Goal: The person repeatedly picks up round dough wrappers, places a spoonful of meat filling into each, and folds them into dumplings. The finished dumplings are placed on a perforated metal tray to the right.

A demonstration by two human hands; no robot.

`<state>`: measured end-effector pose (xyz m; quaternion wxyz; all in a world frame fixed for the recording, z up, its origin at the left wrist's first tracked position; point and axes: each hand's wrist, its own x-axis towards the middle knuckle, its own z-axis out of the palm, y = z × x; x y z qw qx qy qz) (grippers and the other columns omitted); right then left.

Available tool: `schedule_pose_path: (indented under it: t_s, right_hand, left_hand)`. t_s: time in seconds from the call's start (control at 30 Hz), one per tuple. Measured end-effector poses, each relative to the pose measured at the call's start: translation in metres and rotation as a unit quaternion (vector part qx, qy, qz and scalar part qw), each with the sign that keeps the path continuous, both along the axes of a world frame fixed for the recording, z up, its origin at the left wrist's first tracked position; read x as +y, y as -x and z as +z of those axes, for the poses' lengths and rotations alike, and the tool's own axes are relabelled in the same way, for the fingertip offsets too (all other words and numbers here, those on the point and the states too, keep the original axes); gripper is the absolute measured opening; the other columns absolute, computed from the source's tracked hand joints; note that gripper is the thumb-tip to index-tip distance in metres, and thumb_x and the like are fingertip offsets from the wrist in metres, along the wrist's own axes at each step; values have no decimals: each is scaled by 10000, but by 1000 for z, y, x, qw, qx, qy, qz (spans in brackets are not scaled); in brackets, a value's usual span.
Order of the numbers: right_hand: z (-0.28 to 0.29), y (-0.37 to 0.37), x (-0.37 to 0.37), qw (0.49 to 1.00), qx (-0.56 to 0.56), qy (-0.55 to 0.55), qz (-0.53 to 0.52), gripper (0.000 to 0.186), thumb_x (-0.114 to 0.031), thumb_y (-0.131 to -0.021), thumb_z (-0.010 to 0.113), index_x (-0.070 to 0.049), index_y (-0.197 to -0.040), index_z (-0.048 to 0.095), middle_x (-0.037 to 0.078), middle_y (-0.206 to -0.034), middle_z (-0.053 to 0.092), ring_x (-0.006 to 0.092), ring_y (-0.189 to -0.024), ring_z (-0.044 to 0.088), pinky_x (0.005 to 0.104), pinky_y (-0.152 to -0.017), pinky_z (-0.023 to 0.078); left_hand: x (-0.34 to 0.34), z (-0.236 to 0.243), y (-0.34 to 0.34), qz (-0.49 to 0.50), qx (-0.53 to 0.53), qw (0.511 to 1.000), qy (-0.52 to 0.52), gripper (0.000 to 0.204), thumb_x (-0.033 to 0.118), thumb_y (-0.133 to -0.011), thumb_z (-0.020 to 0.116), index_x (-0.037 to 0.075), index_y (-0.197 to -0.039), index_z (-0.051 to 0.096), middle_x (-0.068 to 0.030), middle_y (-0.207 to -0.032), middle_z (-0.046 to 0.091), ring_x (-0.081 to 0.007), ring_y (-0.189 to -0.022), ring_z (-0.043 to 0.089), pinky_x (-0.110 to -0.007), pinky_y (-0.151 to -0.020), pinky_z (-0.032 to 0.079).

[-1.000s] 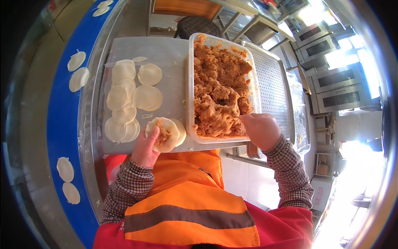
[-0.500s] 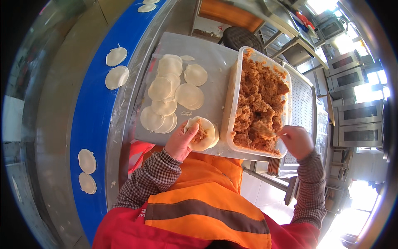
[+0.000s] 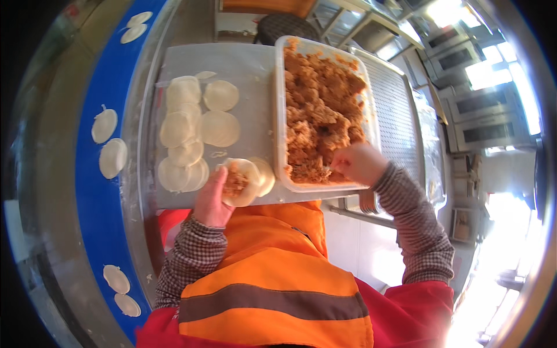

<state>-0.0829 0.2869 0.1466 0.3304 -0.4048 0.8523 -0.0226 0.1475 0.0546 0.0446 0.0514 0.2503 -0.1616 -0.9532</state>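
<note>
My left hand holds a round dough wrapper with orange-brown filling on it, and another wrapper shows behind it. My right hand has its fingers closed on a thin utensil, mostly hidden, dipped in the front part of a white plastic tub of chunky filling. Left of the tub, several loose piles of pale round wrappers lie on a grey board.
A blue conveyor belt runs along the left, carrying wrappers in pairs. A perforated metal tray sits right of the tub. A dark stool stands beyond the board, with steel appliances at the right.
Wrappers on the belt have moved toward me. My right hand has shifted left and deeper into the filling. My left hand still holds the filled wrapper.
</note>
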Motion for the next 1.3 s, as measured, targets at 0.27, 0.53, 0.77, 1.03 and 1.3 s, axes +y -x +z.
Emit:
schedule_pose_path:
  t_s: [0.27, 0.53, 0.77, 1.03, 1.3]
  right_hand:
    - [58, 16, -31, 993, 99, 42, -49, 163, -216, -865, 584, -77, -825, 659, 99, -710, 647, 233, -662, 632, 357, -636, 525]
    - [-29, 33, -62, 994, 99, -49, 7, 112, -161, -801, 535, -80, -819, 611, 139, -758, 630, 342, -746, 610, 448, -663, 485]
    - [24, 28, -26, 989, 99, -106, 6, 140, -174, -839, 542, -118, -867, 667, 109, -764, 651, 273, -704, 625, 381, -688, 519]
    - [53, 25, -40, 989, 60, -134, -22, 159, -116, -864, 518, -119, -925, 664, 74, -767, 661, 237, -713, 635, 390, -652, 528]
    - [-10, 3, -65, 981, 113, -112, 108, 136, -155, -893, 516, -80, -880, 629, 89, -648, 602, 231, -603, 613, 395, -577, 508]
  left_hand:
    - [-6, -3, -2, 4, -17, 1000, 25, 276, 175, -941, 590, 46, -1176, 522, -49, -1109, 595, -152, -1009, 612, -298, -867, 528]
    - [-5, -24, -4, -27, -5, 995, 99, 217, 157, -944, 582, 39, -1123, 551, -39, -1066, 613, -135, -963, 617, -292, -853, 527]
    - [-17, -6, 5, -6, -24, 1000, 20, 318, 106, -929, 585, 25, -1223, 494, -55, -1122, 589, -152, -1022, 596, -300, -909, 503]
    - [-11, -11, 5, -37, -17, 996, 80, 325, 119, -945, 551, 19, -1244, 472, -102, -1080, 608, -198, -937, 635, -339, -758, 568]
    - [-10, -9, 9, -56, -39, 992, 105, 326, 177, -960, 543, 17, -1232, 462, -121, -1073, 614, -212, -876, 650, -344, -720, 575]
